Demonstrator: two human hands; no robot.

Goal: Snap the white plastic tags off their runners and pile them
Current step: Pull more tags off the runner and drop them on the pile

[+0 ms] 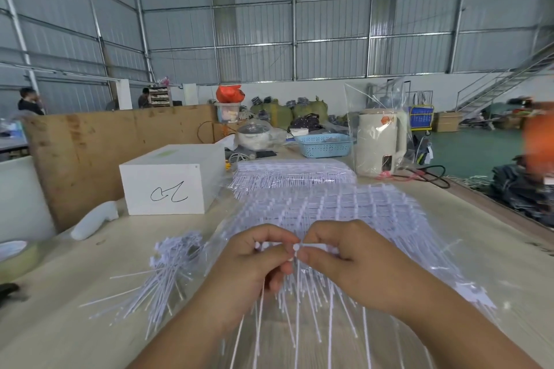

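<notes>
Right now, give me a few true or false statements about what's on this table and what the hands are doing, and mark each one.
1. Both hands pinch the same white tag, left hand and right hand. True.
2. The pile of loose tags lies right of the hands. False: it lies on their left.
3. The white box has a black scribble on its front. True.
4. The blue basket sits on top of the white box. False: it stands on the table farther back, to the right.
5. The cream kettle is wrapped in clear plastic. True.

Illegible black scrawl on white box (168,192), no readable text
</notes>
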